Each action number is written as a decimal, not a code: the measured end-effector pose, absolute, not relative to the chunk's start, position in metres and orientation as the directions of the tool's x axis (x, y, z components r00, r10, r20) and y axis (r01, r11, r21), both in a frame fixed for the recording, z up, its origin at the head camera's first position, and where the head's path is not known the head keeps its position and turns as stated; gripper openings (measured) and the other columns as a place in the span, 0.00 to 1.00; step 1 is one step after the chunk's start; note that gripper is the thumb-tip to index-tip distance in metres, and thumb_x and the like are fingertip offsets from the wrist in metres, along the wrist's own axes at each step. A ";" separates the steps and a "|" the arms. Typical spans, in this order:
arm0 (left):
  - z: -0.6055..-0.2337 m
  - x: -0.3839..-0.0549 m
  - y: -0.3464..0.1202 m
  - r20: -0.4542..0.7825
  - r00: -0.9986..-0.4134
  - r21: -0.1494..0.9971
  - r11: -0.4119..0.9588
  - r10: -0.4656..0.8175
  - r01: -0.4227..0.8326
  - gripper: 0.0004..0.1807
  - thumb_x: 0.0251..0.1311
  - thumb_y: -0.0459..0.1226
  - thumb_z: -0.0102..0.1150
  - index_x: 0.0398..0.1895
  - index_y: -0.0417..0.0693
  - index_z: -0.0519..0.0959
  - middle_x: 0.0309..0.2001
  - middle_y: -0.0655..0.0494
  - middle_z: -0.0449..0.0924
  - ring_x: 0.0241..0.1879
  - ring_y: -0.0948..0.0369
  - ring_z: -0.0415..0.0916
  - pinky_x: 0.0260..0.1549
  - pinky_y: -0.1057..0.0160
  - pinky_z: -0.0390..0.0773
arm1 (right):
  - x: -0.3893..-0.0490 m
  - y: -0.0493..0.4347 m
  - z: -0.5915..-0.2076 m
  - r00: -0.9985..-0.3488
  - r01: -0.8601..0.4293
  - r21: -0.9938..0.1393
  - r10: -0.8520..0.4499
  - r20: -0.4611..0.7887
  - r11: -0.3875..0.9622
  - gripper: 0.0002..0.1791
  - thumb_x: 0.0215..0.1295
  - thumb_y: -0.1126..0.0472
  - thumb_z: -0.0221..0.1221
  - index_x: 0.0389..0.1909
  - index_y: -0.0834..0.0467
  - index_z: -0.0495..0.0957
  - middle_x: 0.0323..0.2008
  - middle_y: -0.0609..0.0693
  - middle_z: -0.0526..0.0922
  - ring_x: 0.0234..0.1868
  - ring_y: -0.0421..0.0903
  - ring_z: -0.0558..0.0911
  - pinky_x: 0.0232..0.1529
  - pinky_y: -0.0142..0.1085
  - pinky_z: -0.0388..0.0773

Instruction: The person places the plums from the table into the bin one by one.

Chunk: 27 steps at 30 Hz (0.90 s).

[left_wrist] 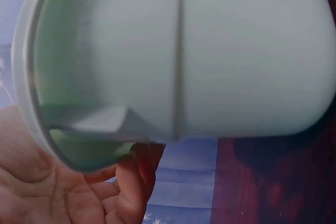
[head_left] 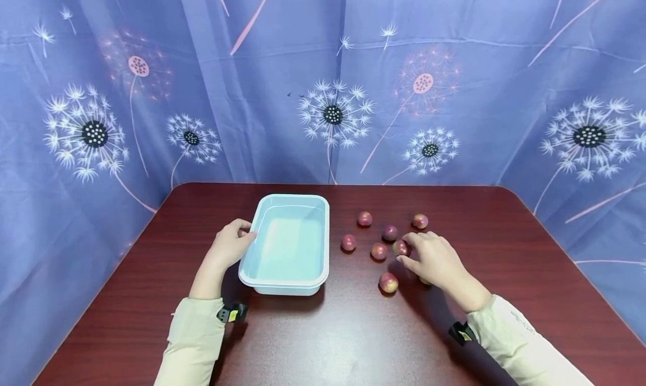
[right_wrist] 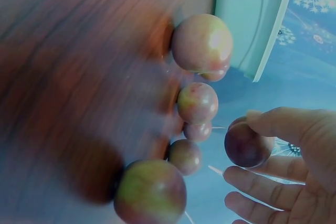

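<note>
A light-blue plastic basin point(head_left: 291, 251) rests on the table, left of the middle. My left hand point(head_left: 229, 244) grips its left rim, with fingers curled under the lip point(left_wrist: 79, 163) in the left wrist view. To the right of the basin, my right hand point(head_left: 435, 261) pinches a dark red plum point(right_wrist: 247, 142) between thumb and fingers. In the right wrist view that plum shows apart from the tabletop. Around this hand lie several red-and-yellow plums, among them a larger one point(head_left: 388, 283) in front and another point(head_left: 420, 221) behind. One plum is mostly hidden beneath the right hand.
The dark red-brown wooden table point(head_left: 348, 341) has rounded far corners. A blue curtain point(head_left: 272, 122) with a dandelion print hangs behind it and along both sides. More plums, such as the one nearest the basin point(head_left: 349, 242), lie between the basin and the right hand.
</note>
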<state>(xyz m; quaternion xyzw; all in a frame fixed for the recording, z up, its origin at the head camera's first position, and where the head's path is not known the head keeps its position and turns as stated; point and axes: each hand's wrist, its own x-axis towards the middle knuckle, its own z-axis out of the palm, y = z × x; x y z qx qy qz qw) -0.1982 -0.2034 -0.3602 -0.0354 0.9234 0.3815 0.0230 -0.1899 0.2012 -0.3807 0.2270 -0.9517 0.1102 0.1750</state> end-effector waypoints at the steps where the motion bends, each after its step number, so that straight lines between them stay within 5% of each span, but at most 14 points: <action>1: -0.360 -0.198 -0.203 -0.070 -0.996 0.704 0.705 -0.050 -0.085 0.23 0.67 0.39 0.48 0.59 0.32 0.68 0.49 0.34 0.75 0.49 0.44 0.74 0.47 0.48 0.75 | -0.190 0.201 -0.380 -0.838 -0.468 -0.131 -0.392 0.380 0.874 0.17 0.49 0.57 0.68 0.36 0.62 0.79 0.33 0.55 0.84 0.35 0.57 0.79 0.38 0.51 0.75; 27: -0.362 -0.198 -0.204 -0.084 -0.996 0.741 0.666 -0.033 -0.085 0.22 0.66 0.35 0.46 0.60 0.32 0.67 0.46 0.34 0.76 0.42 0.48 0.77 0.40 0.53 0.78 | -0.194 0.173 -0.356 -0.808 -0.504 -0.139 -0.409 0.424 0.852 0.14 0.50 0.58 0.67 0.36 0.59 0.79 0.29 0.51 0.83 0.33 0.52 0.80 0.36 0.47 0.76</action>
